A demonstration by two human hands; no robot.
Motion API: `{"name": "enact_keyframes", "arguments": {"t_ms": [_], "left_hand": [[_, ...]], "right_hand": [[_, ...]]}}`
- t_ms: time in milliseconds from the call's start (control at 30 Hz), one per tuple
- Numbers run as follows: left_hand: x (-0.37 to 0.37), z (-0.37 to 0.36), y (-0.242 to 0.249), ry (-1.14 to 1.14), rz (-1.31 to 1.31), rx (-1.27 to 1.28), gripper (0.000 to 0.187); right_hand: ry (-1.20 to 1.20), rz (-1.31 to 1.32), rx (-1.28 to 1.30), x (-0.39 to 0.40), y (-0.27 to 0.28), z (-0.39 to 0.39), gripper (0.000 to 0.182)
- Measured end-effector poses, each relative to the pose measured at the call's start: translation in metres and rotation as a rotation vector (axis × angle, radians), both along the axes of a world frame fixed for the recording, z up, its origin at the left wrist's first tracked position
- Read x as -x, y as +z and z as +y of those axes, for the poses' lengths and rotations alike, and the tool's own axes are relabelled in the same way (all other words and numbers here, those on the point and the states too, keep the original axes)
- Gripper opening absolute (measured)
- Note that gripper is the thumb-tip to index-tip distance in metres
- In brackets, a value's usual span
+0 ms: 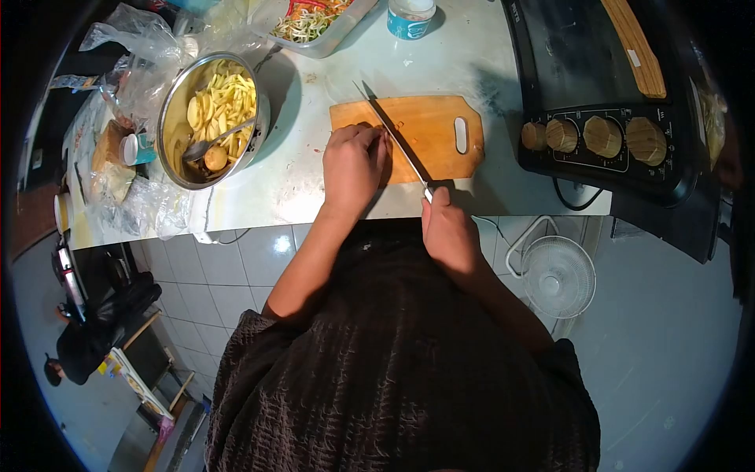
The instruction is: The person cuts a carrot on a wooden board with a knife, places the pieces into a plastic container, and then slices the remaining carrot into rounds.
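Note:
My right hand (451, 228) is wrapped round the pale handle of a long kitchen knife (403, 146). The blade slants up and left across a wooden cutting board (432, 118), its tip past the board's far edge. On the board's left side, my left hand (354, 167) is closed, fingers curled down close to the blade. Whatever those fingers hold is hidden. A few tiny scraps lie on the board near the blade.
A metal pot (263, 118) with pale yellow strips (224, 98) and a spoon (197, 149) stands left. Behind are a plastic tub (321, 47) of sprouts and a blue-white can (409, 20). A black oven (578, 94) stands right; plastic bags (141, 39) lie far left.

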State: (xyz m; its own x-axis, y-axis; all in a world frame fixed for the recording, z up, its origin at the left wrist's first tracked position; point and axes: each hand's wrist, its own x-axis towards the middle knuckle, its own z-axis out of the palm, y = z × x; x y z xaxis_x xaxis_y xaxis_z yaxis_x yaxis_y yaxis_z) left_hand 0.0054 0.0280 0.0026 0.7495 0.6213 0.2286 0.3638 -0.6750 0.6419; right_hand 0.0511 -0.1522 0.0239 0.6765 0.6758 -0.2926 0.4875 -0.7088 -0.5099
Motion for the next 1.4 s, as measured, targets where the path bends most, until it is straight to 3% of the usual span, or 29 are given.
{"name": "enact_keyframes", "arguments": {"t_ms": [367,567,1400], "left_hand": [[0.004,0.001,0.004,-0.027,0.035,0.019,0.015],[0.003,-0.001,0.004,-0.007,-0.009,-0.007,0.010],[0.005,0.000,-0.004,0.017,-0.017,-0.019,0.014]], "right_hand": [[-0.046,0.054,0.051,-0.004,0.010,-0.010,0.024],[-0.011,-0.011,-0.101,-0.001,0.008,-0.011,0.022],[-0.022,-0.019,0.001,0.003,-0.002,-0.007,0.022]]}}
